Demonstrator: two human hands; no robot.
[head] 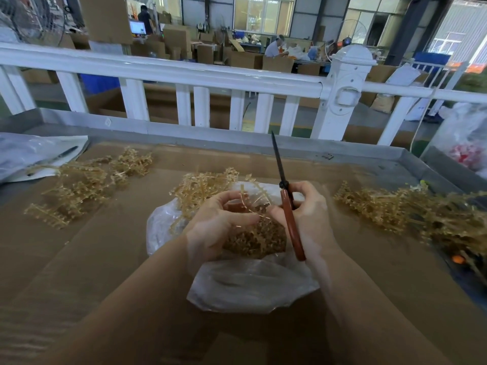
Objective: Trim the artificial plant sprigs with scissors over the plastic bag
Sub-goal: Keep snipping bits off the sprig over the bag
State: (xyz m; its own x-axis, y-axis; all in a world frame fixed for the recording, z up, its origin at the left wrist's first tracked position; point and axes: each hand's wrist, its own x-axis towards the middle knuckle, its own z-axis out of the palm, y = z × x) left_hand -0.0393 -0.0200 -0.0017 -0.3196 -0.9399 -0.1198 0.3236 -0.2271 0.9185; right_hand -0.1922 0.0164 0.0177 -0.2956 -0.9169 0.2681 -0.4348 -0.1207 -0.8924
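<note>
Tan plastic plant sprigs lie across a crumpled clear plastic bag. Brown-handled scissors with closed dark blades point upward above it.

Left hand grips tan sprig above clear plastic bag; fingers curled round stem. Right hand holds scissors by red-brown handles, dark blades together, pointing up and away. Tan trimmings heaped in bag between hands. Bag lies on cardboard-covered bench. Sprig pile at left, bigger pile at right. White railing behind bench.
</note>
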